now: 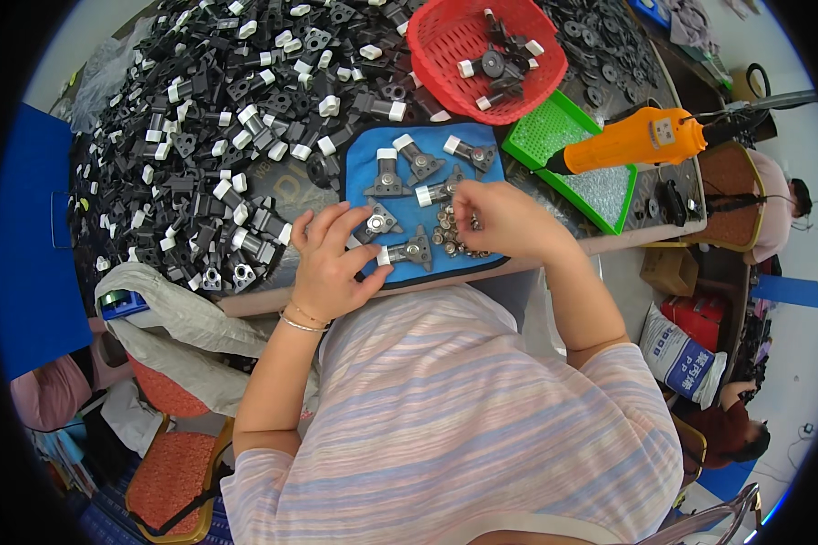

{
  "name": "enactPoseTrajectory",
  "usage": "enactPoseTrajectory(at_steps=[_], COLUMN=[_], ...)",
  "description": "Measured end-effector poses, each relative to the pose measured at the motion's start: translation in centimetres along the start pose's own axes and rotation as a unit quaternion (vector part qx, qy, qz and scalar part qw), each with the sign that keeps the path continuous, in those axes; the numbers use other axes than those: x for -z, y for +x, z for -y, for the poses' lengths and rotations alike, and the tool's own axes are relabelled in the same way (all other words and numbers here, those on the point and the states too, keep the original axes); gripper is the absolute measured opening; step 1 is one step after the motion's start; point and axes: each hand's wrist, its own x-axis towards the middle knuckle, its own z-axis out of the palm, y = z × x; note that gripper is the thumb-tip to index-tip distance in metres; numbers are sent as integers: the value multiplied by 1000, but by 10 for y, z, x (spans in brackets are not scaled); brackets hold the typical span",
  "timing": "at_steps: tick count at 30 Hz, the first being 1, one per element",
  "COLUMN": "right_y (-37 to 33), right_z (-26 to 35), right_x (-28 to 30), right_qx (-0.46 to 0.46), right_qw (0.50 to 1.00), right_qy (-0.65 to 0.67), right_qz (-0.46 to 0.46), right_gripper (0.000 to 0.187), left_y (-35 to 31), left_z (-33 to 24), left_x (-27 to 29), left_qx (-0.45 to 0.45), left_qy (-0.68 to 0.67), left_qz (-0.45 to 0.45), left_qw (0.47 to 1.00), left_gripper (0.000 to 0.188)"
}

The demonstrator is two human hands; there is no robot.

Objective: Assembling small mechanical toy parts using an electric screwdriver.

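Note:
My left hand (330,262) has its fingers spread at the left side of a blue mat (445,265). Its thumb and fingertips are at the white end of a dark grey bracket-like fitting (416,252) and beside another such fitting (380,221). My right hand (504,218) is closed in a pinch at a pile of small metal pieces, like nuts or screws (445,238); what sits between its fingertips is hidden. Right by those fingertips lies another white-ended fitting (436,193). More of them (387,173) lie along the mat's far side.
A large heap of black and white plastic parts (245,118) covers the table's left. Behind the mat stands a red basket (445,73) with several parts inside. An orange electric screwdriver (632,141) hangs over a green tray (545,127) at right. Other people sit at far right.

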Motion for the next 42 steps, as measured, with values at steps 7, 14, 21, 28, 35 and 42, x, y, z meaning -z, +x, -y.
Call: enactPoseTrajectory(at_steps=[7, 14, 21, 28, 35, 42], right_y=[-6, -32, -62, -61, -62, -63], right_z=[18, 16, -45, -70, -71, -71], right_x=[12, 9, -32, -45, -46, -47], right_qx=[-41, 19, 48, 105, 118, 97], right_qw=[990, 986, 930, 900, 891, 876], right_qy=[-37, 60, -27, -16, -16, 33], right_qz=[-131, -151, -362, -423, -438, -472], right_gripper=[22, 28, 25, 23, 23, 24], left_y=[3, 2, 34, 51, 50, 32], left_z=[1, 9, 47, 55, 55, 10], left_x=[3, 7, 24, 27, 29, 34], left_qx=[-6, 8, 135, 158, 148, 304], left_qy=[-15, -45, 70, 107, 96, -618], left_qz=[-1, -72, -83, 37, 9, 13], left_qw=[1000, 996, 985, 981, 984, 725], left_gripper=[22, 18, 27, 55, 54, 53])
